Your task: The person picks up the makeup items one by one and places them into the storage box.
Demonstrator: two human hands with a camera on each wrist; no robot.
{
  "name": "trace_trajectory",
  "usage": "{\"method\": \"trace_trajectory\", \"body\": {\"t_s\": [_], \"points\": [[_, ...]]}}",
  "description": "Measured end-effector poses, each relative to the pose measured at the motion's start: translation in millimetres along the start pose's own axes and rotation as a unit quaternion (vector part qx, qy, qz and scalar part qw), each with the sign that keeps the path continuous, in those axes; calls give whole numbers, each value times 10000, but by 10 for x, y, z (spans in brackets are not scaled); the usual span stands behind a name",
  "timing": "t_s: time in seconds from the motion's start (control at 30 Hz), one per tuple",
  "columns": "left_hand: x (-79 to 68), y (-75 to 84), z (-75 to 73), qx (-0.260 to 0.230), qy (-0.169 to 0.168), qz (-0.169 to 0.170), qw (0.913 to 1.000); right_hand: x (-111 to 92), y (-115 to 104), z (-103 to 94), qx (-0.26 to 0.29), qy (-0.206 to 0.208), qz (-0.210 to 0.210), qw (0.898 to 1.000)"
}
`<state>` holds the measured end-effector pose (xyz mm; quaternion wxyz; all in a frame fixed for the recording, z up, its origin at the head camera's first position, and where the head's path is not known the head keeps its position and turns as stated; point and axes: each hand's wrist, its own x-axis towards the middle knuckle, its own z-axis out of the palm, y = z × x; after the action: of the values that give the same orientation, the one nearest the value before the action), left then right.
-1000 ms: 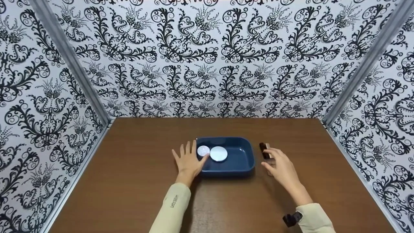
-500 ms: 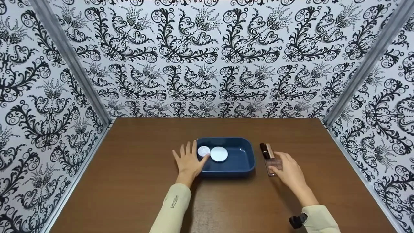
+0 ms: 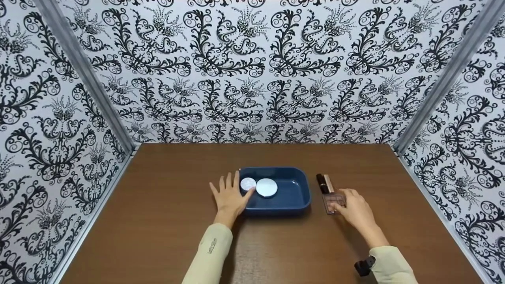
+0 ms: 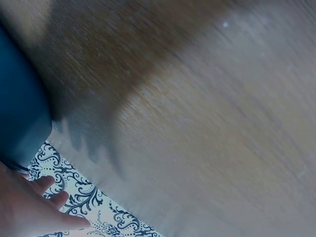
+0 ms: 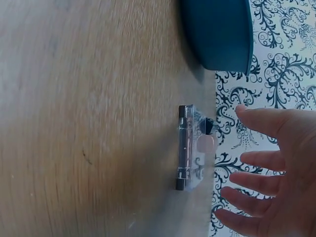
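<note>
My left hand (image 3: 229, 197) rests with spread fingers at the left end of a blue rectangular dish (image 3: 292, 200), its thumb over the rim. Inside the dish sit a small round whitish container (image 3: 248, 184) and a larger white round one (image 3: 267, 187). Right of the dish lies a clear-lidded makeup palette (image 3: 332, 200), partly covered by my right hand (image 3: 358, 211) in the head view. From the right wrist, the fingers (image 5: 254, 182) look loosely extended above the palette (image 5: 185, 148), apart from it. A dark tube (image 3: 322, 184) and a beige-pink one (image 3: 329, 184) lie at its far end.
A brown wooden table (image 3: 165, 221) carries everything. Patterned black-and-white walls (image 3: 252, 79) enclose its back and sides, with grey metal posts (image 3: 92, 79) at the corners. A black device (image 3: 363, 266) is strapped to the right wrist.
My right hand has shifted rightward and a little nearer, from above the tubes to above the palette, uncovering the tubes and part of the palette. The left hand has stayed still.
</note>
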<state>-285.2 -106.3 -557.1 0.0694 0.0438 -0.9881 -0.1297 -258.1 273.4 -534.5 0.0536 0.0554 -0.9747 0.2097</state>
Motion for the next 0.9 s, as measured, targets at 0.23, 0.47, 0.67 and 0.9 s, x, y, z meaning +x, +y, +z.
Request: {"method": "trace_trajectory", "body": {"t_s": [0.23, 0.47, 0.67, 0.9], "points": [[-1, 21, 1, -1, -54, 5, 10000, 5, 47, 93, -318, -273, 234, 9988], [20, 13, 38, 34, -94, -21, 9999, 31, 21, 196, -645, -28, 297, 9975], [35, -14, 69, 121, 12, -28, 9999, 93, -39, 253, -923, 312, 225, 9950], [27, -3, 24, 43, -44, -39, 10000, 169, -71, 244, -1069, 131, 350, 9936]]}}
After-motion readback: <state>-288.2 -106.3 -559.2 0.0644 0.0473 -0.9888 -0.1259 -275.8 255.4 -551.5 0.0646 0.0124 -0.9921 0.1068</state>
